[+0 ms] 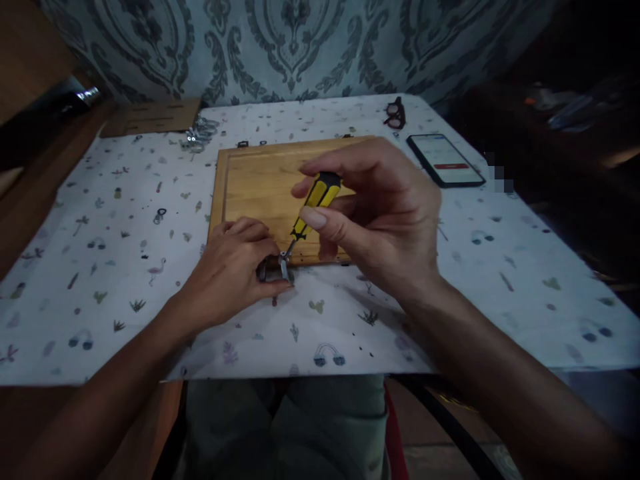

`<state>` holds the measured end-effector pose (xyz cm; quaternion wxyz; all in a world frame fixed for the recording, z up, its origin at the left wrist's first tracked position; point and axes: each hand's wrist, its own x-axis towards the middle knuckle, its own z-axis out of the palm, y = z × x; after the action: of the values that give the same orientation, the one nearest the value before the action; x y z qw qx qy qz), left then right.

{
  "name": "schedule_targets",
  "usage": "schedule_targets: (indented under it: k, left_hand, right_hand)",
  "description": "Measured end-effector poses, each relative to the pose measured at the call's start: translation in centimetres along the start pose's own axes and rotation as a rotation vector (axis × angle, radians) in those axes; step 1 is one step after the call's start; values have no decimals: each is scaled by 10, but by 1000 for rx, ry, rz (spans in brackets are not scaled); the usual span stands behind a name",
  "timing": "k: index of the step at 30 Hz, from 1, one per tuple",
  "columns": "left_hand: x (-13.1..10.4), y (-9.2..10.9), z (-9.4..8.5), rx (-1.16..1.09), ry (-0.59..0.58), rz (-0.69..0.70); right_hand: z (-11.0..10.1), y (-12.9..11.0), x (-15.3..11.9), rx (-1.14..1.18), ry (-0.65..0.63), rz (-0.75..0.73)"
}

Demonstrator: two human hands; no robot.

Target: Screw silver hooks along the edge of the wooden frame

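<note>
A yellow and black screwdriver (316, 200) is held by its handle between the thumb and fingers of my right hand (385, 213). Its shaft slants down to the left, and the tip meets a small metal hinge (284, 265) at the near edge of a wooden board (265, 183). My left hand (233, 270) grips the hinge, thumb below and fingers above on the board. Part of the hinge is hidden by the left fingers, and my right hand covers the board's right side.
Several metal pieces (200, 133) lie by a flat cardboard piece (153, 117) at the back left. A phone (445, 160) and glasses (395, 113) lie at the back right of the patterned tablecloth (320, 333).
</note>
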<state>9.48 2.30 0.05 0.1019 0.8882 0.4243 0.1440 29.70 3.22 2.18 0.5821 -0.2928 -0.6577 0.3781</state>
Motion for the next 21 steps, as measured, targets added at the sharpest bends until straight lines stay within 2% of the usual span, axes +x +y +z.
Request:
schedule_targets:
  k: [3,12,17,21]
  left_hand:
    - [0,0,0,-3,0,-7]
    - [0,1,-2,-2,-25,-8]
    - [0,0,0,9,-3,7]
    - [0,-1,1,9,1,14]
  right_hand:
    - [2,-1,0,5,43,2]
    - [-4,0,3,8,-89,-26]
    - [-2,-2,4,20,8,-16]
    - [-3,0,4,61,-19,33]
